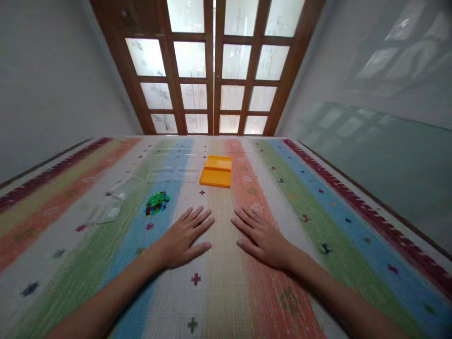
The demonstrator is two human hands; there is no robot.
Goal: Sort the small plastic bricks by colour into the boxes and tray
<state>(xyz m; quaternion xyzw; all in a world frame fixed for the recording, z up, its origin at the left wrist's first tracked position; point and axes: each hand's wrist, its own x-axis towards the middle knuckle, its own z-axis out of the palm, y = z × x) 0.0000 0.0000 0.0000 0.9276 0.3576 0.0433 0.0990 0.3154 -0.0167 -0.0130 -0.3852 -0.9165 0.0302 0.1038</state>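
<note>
My left hand lies flat on the striped cloth, fingers spread, holding nothing. Across from it, my right hand rests palm down on the same cloth, also spread and bare. A gap of cream cloth separates the two hands. Beyond my left fingers sits a small heap of green, blue and dark red pieces, too small to make out singly. Farther off, between and ahead of both hands, an orange hinged case lies opened out on the cloth. Neither hand touches the heap or the case.
Clear plastic boxes stand left of the orange case. More clear plastic pieces lie at the left, partly blurred. Pale walls flank the cloth on both sides, and a wooden door with glass panes closes off the far end.
</note>
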